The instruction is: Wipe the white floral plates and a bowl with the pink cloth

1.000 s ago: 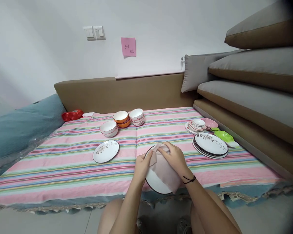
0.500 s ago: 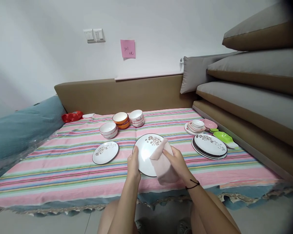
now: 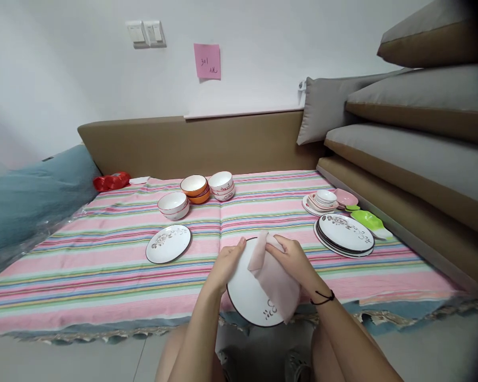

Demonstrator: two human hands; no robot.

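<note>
My left hand grips the upper left rim of a white dark-edged plate, thumb on its face. A brown flower pattern shows near the plate's lower edge. In my right hand, a pale pink cloth is pinched and hangs over the plate's right side, covering much of it. The plate is held above the front edge of the striped cover. Another flowered plate lies to the left, and a stack of similar plates sits to the right.
White bowls, orange bowls and more white bowls stand stacked behind. Small dishes, a pink bowl and a green dish are at right. Grey-brown cushions pile up beside them. A red package lies far left.
The plate has come nearer to me and turned, its pattern now showing at the bottom instead of the top. Both hands still hold plate and cloth. The view has tilted slightly downward.
</note>
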